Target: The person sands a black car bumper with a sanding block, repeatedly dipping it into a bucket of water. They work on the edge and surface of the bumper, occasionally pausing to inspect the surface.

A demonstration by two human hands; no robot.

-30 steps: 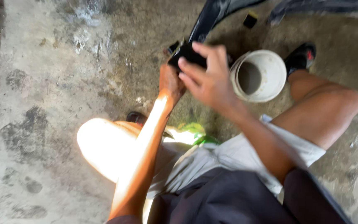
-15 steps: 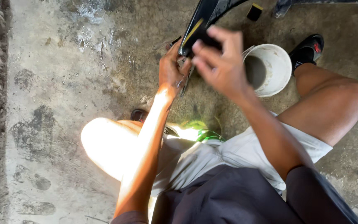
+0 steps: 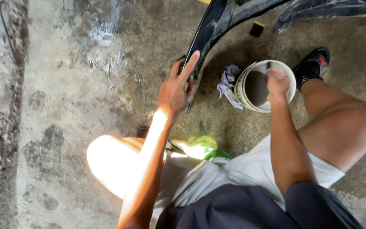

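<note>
Since the earlier pic the right hand has come off the black curved panel and is now dipping over the white bucket, while the left hand is staying on the panel's lower end.

Right hand: fingers curled, knuckles up, hovering at the bucket's far rim, w/ a small dark thing poking up above the fingers; can't tell if it's gripping it or just touching it. Forearm is running straight back from the bucket toward the body, beside the bare right knee.

Left hand: gripping the panel's lower tip, index finger stretched up along its edge, other fingers wrapped round it. Arm is extended fwd, sunlit along the forearm.

Panel is sitting left of the bucket, its tip just beside the left hand, arching up and away past the bucket's far side. A crumpled grey-white rag is lying touching the bucket's left side, btwn bucket and panel. A black shoe is resting just right of the bucket. A small black-and-yellow block is lying beyond the bucket, near the panel, on the stained concrete floor.
</note>
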